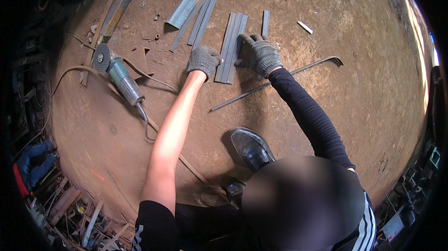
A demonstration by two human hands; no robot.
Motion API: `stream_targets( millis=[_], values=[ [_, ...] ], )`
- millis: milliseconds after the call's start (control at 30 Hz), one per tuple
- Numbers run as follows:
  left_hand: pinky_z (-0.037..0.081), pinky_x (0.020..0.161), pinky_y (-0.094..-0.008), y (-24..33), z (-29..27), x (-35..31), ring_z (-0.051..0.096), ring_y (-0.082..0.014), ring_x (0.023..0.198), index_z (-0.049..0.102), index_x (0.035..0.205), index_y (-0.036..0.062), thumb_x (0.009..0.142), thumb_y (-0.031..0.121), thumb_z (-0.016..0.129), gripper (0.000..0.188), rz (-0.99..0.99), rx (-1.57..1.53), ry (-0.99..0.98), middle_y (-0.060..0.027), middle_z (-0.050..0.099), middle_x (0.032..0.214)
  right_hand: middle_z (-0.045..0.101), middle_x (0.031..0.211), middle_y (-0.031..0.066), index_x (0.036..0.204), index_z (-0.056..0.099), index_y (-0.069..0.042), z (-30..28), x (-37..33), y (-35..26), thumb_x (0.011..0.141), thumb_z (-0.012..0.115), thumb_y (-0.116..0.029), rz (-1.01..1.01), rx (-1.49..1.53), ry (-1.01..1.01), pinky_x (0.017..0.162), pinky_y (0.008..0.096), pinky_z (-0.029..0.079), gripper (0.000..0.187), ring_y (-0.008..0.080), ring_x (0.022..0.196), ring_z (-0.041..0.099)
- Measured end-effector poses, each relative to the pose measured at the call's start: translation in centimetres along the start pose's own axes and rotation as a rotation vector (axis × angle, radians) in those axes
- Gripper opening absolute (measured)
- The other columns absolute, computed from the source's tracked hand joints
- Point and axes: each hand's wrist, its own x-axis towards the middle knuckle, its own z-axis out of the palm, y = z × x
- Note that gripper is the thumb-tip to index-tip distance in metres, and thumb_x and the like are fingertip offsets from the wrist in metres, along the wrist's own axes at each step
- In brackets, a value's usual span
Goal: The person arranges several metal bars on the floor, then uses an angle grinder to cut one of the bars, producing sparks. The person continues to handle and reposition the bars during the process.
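Observation:
My left hand, in a grey knit glove, is closed beside the left edge of several flat metal strips. Its fingertips come up to that edge; whether anything is inside the curled fingers is hidden. These strips lie side by side on the brown floor, their near ends almost level. Along their right edge rests my gloved right hand, thumb and forefinger spread apart against the outermost strip. Another narrow metal strip emerges beyond my right hand, its middle covered by the hand.
An angle grinder with its cord lies at left. Beyond my left hand are more loose strips and a curved-looking metal channel. A thin bent rod lies nearer me, a white stick at right. My black shoe stands close by.

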Motion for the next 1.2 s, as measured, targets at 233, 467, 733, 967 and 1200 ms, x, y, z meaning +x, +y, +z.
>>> stream_targets(
  millis=[233, 467, 733, 967, 1200],
  values=[
    [0.054, 0.07, -0.0348, -1.4, 0.2, -0.5, 0.07, -0.0192, 0.075, 0.076, 0.092, 0.0025, 0.076, 0.019, 0.082, 0.024, 0.073, -0.09, 0.03, -0.012, 0.074, 0.083, 0.05, 0.135, 0.018, 0.139, 0.051, -0.01, 1.4, -0.8, 2.1, 0.071, 0.084, -0.019, 0.082, 0.344, 0.37, 0.1, 0.0433, 0.048, 0.076, 0.0371, 0.119, 0.057],
    [0.056, 0.077, -0.0323, -1.9, 1.6, -1.5, 0.071, -0.0182, 0.083, 0.07, 0.114, 0.0021, 0.073, 0.011, 0.083, 0.043, 0.004, -0.289, 0.175, -0.0102, 0.075, 0.091, 0.072, 0.09, 0.0229, 0.102, 0.069, 0.001, 1.3, 0.6, 4.0, 0.072, 0.077, -0.027, 0.442, 0.413, 0.281, 0.082, 0.0432, 0.055, 0.042, 0.0364, 0.089, 0.071],
    [0.055, 0.076, -0.0335, -1.0, 2.0, -0.9, 0.071, -0.0186, 0.083, 0.07, 0.112, 0.002, 0.071, 0.011, 0.085, 0.045, 0.012, -0.189, 0.151, -0.0103, 0.075, 0.09, 0.075, 0.091, 0.0203, 0.093, 0.076, 0.001, 2.6, 2.4, 1.7, 0.066, 0.077, -0.022, 0.481, 0.705, 0.094, 0.079, 0.0378, 0.057, 0.036, 0.0318, 0.084, 0.074],
    [0.055, 0.076, -0.0342, -0.5, 2.1, -0.9, 0.071, -0.0202, 0.081, 0.071, 0.109, 0.0037, 0.071, 0.014, 0.085, 0.042, 0.03, -0.199, 0.137, -0.0107, 0.074, 0.088, 0.074, 0.083, 0.0194, 0.088, 0.077, 0.0, 3.9, 2.3, 0.7, 0.07, 0.075, -0.031, 0.386, 0.604, 0.196, 0.077, 0.0396, 0.057, 0.036, 0.0322, 0.079, 0.073],
    [0.055, 0.08, -0.0362, -1.0, 1.6, -1.6, 0.072, -0.0236, 0.086, 0.07, 0.112, 0.0041, 0.072, 0.011, 0.082, 0.042, -0.025, -0.23, 0.141, -0.0127, 0.075, 0.093, 0.073, 0.088, 0.0227, 0.088, 0.076, 0.004, 1.0, 3.2, -1.8, 0.072, 0.074, -0.038, 0.361, 0.394, -0.082, 0.08, 0.0412, 0.056, 0.045, 0.0347, 0.087, 0.072]
  ],
)
